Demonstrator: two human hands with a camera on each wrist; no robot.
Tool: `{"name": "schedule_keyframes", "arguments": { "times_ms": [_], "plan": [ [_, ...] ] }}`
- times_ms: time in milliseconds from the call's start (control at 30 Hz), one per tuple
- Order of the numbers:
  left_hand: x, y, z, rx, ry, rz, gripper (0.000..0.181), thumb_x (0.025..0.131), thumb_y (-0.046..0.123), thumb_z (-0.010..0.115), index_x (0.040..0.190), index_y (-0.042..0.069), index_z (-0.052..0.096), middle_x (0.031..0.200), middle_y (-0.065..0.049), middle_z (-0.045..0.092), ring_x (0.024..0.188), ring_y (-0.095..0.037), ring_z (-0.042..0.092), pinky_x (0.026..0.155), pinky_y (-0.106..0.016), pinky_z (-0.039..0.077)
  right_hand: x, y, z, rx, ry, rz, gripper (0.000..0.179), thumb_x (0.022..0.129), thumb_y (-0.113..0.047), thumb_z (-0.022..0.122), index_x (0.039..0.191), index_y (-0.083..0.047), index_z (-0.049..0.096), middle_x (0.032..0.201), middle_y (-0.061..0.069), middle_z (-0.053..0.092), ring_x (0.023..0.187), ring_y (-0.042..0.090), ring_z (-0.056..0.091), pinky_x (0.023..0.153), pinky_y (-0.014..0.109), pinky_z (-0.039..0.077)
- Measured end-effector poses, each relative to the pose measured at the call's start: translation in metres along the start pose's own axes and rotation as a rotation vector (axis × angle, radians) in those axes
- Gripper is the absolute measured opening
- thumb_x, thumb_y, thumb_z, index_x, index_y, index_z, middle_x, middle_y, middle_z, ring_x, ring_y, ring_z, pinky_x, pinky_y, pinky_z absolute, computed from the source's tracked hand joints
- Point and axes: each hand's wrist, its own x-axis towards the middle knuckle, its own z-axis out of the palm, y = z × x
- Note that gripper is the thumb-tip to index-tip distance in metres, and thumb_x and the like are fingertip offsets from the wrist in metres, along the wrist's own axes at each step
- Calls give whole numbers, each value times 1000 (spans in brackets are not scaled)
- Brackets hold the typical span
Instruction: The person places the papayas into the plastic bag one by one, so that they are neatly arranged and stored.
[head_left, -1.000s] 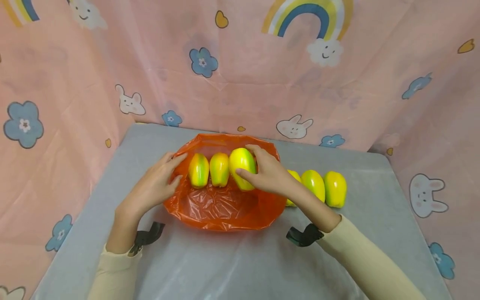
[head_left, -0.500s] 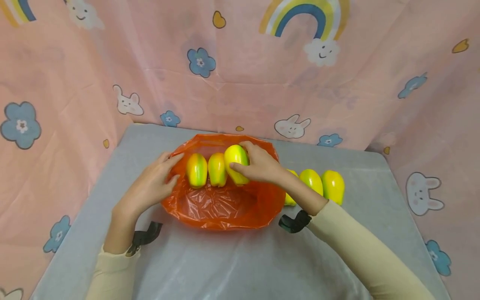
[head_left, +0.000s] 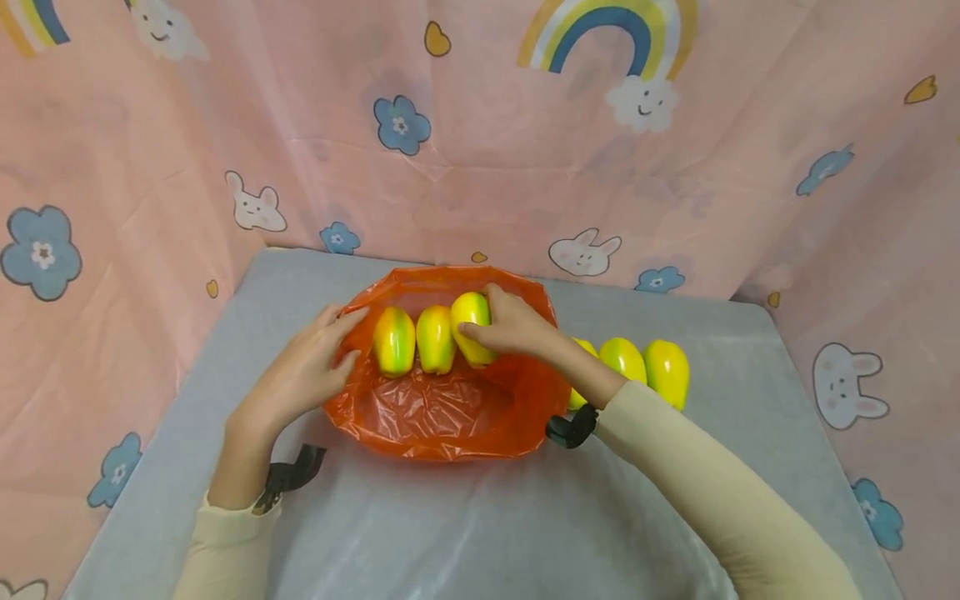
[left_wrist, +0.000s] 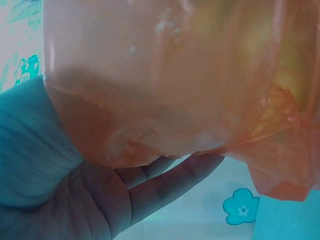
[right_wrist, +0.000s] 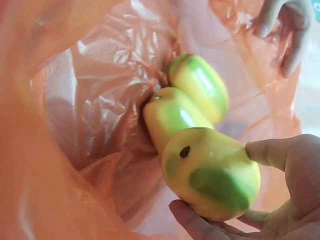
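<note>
In the head view an orange plastic bag (head_left: 442, 429) stands with its mouth spread wide. Two yellow-green papayas, a left one (head_left: 394, 342) and a middle one (head_left: 435, 340), lie side by side in it. My right hand (head_left: 517, 323) holds a third papaya (head_left: 471, 321) between thumb and fingers, beside the middle one. The right wrist view shows this papaya (right_wrist: 210, 172) with a dark stem spot facing the camera. At the bag's left rim my left hand (head_left: 307, 362) rests with fingers spread, touching the plastic. In the left wrist view the bag (left_wrist: 150, 100) partly covers its fingers (left_wrist: 165, 192).
More papayas (head_left: 666, 373) stand in a row on the grey table (head_left: 450, 533), right of the bag and partly behind the right forearm. A pink patterned curtain (head_left: 480, 183) hangs behind and at both sides. Black straps with mounts sit on both wrists.
My right hand has moved left and away from me with its papaya, which now sits close against the middle papaya. The left hand keeps its place at the rim.
</note>
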Motion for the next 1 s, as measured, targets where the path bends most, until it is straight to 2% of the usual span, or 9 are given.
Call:
{"name": "schedule_keyframes", "arguments": {
  "times_ms": [133,367,667,833,1000],
  "plan": [
    [-1,0,-1,-3,0,-4,60,99,1,63,157,0,48,149,-23,52,125,-41,59,107,-63,53,9,2,2,-41,-5,26,82,100,-42,68,160,0,31,142,20,60,118,33,64,104,46,58],
    [1,0,1,15,4,11,60,99,2,64,156,0,49,143,-21,56,111,-36,59,94,-52,57,23,2,3,-99,-24,68,79,99,-42,67,155,5,35,138,23,61,117,34,63,106,46,57],
    [2,2,3,10,-5,16,58,98,1,65,154,-2,50,142,-22,57,112,-36,60,96,-55,58,29,8,7,-81,-23,133,66,99,-36,66,145,6,42,123,20,60,105,32,59,99,42,56],
    [2,3,4,-2,-18,7,58,98,1,65,155,-2,49,145,-22,55,117,-38,60,101,-57,57,32,12,11,-117,-28,142,66,99,-38,64,143,7,43,122,20,59,106,32,56,100,42,53],
    [2,3,5,1,-20,8,59,98,2,65,155,-1,49,144,-22,56,115,-38,61,99,-56,57,34,10,13,-163,-24,144,64,99,-39,63,140,7,47,115,17,59,101,30,57,94,40,53]
  ]
}}
